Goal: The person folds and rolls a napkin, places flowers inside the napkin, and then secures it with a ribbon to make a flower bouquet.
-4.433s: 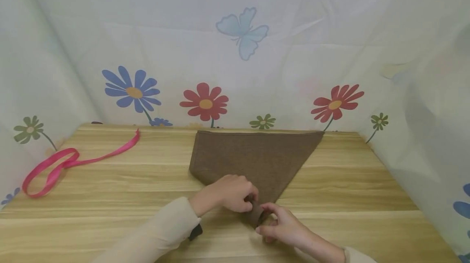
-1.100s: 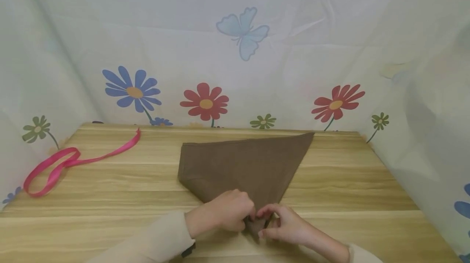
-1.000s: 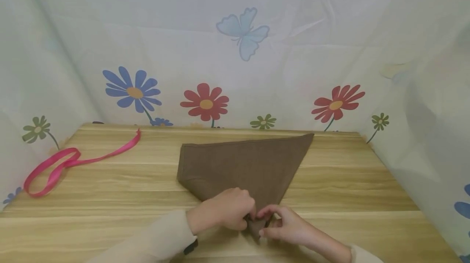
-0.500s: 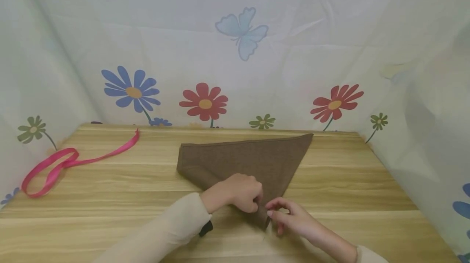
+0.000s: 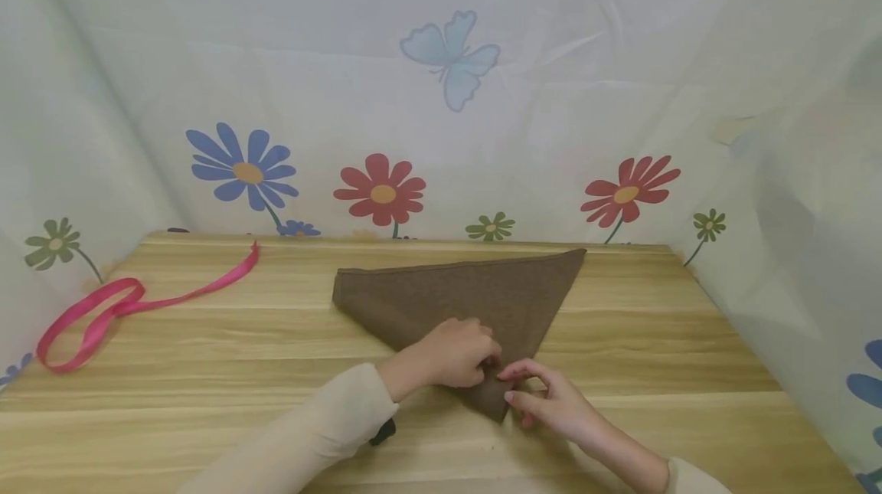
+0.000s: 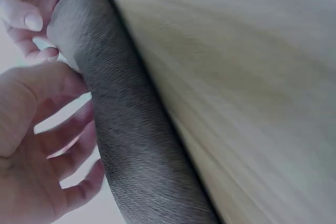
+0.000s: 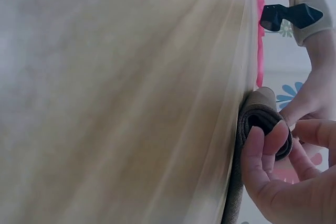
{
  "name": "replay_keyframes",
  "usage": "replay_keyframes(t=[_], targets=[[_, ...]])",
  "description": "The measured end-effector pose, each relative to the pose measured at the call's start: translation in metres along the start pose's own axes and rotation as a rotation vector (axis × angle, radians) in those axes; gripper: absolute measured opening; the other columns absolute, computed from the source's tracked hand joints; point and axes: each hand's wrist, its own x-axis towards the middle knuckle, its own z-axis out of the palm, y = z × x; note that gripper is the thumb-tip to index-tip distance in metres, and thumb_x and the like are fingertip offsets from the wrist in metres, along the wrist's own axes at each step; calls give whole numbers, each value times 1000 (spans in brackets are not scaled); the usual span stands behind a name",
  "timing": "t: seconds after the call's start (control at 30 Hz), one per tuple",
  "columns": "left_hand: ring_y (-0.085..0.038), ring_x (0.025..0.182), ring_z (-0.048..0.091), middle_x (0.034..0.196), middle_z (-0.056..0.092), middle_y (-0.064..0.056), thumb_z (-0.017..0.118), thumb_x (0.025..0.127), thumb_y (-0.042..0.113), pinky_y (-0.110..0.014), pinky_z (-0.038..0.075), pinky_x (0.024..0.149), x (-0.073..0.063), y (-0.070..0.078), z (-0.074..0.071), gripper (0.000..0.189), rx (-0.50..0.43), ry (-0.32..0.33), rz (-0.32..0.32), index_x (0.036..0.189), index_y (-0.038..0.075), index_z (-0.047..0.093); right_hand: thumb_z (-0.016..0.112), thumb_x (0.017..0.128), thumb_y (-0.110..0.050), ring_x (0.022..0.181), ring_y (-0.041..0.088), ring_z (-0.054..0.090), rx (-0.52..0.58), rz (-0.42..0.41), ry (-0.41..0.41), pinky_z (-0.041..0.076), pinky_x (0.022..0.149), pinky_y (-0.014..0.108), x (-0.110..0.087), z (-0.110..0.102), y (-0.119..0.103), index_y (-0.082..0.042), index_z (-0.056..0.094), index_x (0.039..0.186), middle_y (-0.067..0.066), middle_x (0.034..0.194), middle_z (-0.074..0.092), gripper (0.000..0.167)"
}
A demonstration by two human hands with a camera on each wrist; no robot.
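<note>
A brown cloth [image 5: 427, 302] lies on the table, its near edge rolled into a tube. In the left wrist view the roll [image 6: 131, 114] runs long and thick along the wood. My left hand [image 5: 455, 352] holds the roll near its right end, thumb and fingers curled against it. At that open end my right hand [image 5: 554, 402] pinches the roll between thumb and fingers. Coiled layers with a hollow middle show at the roll's end [image 7: 262, 114] in the right wrist view. Part of the roll is hidden under my left hand and forearm.
A pink ribbon [image 5: 234, 273] lies looped on the left of the wood-grain table [image 5: 654, 341]. A flowered, butterfly-printed white sheet [image 5: 310, 80] encloses the back and sides. A black wrist device [image 5: 383, 433] sits by the left cuff.
Both hands have moved slightly away from the person and the roll has advanced with them. The cloth's left edge is shorter. Earlier its far edge lay straighter along the table's back; now it slants.
</note>
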Motion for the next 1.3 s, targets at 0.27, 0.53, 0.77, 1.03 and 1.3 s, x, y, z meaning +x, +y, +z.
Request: replay_keyframes(t=[0.27, 0.53, 0.77, 1.03, 1.3], targets=[[-12, 82, 58, 91, 62, 5, 63, 76, 5, -23, 47, 63, -11, 3, 5, 27, 74, 78, 37, 98, 19, 66, 60, 85, -14, 63, 14, 55, -11, 12, 8, 50, 58, 26, 4, -3, 3, 0, 55, 112, 18, 115, 50, 31], [-10, 80, 54, 89, 61, 7, 62, 78, 10, -21, 44, 60, -27, 6, 5, 26, 95, 87, 67, 100, 22, 68, 63, 83, -12, 61, 15, 54, -17, 22, 30, 50, 56, 28, 5, -2, 4, 0, 56, 110, 17, 113, 50, 30], [-10, 84, 54, 95, 62, 5, 64, 77, 12, -22, 46, 67, -37, 4, 9, 30, 71, 76, 84, 105, 20, 66, 67, 79, -12, 55, 13, 51, -52, 24, 45, 49, 53, 27, 5, 1, 5, 0, 55, 110, 17, 109, 49, 35], [-8, 83, 55, 96, 64, 3, 65, 76, 6, -19, 45, 73, -39, 5, 10, 32, 53, 64, 98, 107, 17, 66, 69, 78, -13, 51, 11, 46, -102, 47, 54, 47, 51, 25, 7, 2, 6, -1, 55, 110, 14, 105, 48, 37], [-9, 83, 56, 93, 63, 4, 64, 76, 4, -19, 46, 73, -37, 5, 11, 34, 49, 50, 85, 106, 17, 67, 69, 78, -14, 51, 13, 48, -132, 47, 54, 44, 48, 22, 8, 3, 5, -1, 55, 111, 12, 101, 50, 38]])
